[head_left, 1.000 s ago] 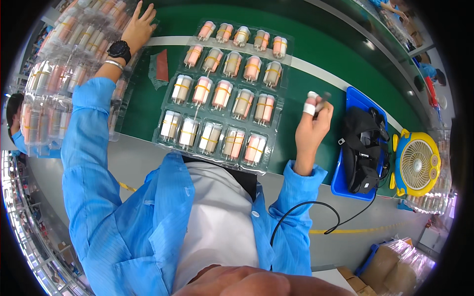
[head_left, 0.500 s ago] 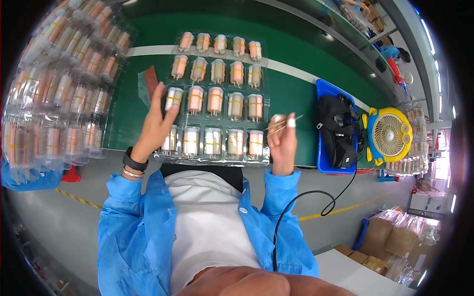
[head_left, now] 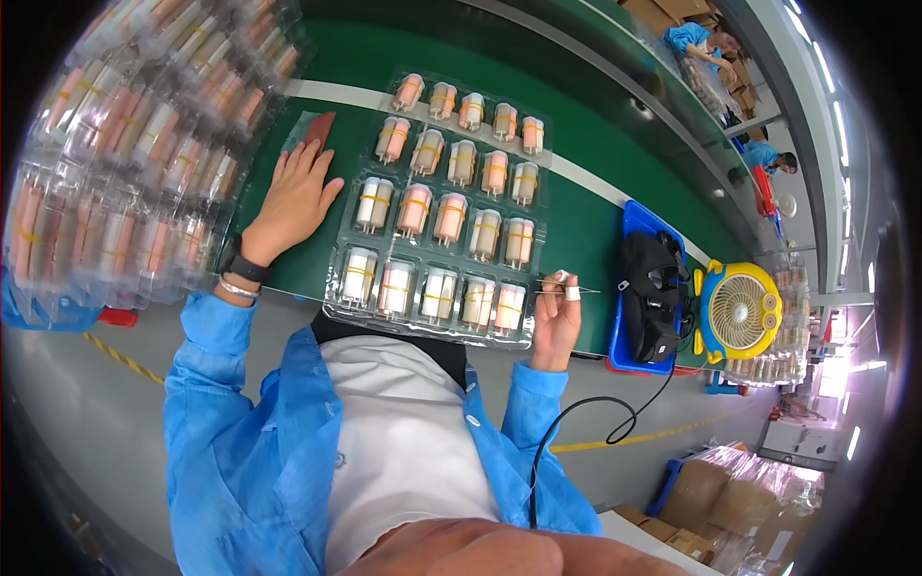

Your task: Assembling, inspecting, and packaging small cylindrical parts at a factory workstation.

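A clear plastic tray (head_left: 429, 329) lies in front of me, its pockets filled with pink, white and grey cylinders (head_left: 450, 218) wrapped in yellow bands. To its left, my left hand (head_left: 291, 206) rests palm down on the table, fingers stretched out. Its fingertips touch or lie just over a reddish-brown flat piece (head_left: 321, 127) with a pale sheet beside it. Beside the tray's near right corner, my right hand (head_left: 557, 322) pinches thin metal tweezers (head_left: 589, 291), their tips pointing right. White wraps cover some of its fingertips.
Stacked clear trays of similar cylinders (head_left: 125, 125) rise at the left. On the right stand a blue bin (head_left: 626, 322) holding black gear (head_left: 653, 288) and a yellow-blue fan (head_left: 741, 310). A black cable (head_left: 576, 407) hangs near my right arm. Other people work beyond the table.
My left hand has left the tray's left side and moved left onto the table by the reddish piece. My right hand stays by the tray with the tweezers. The view has shifted.
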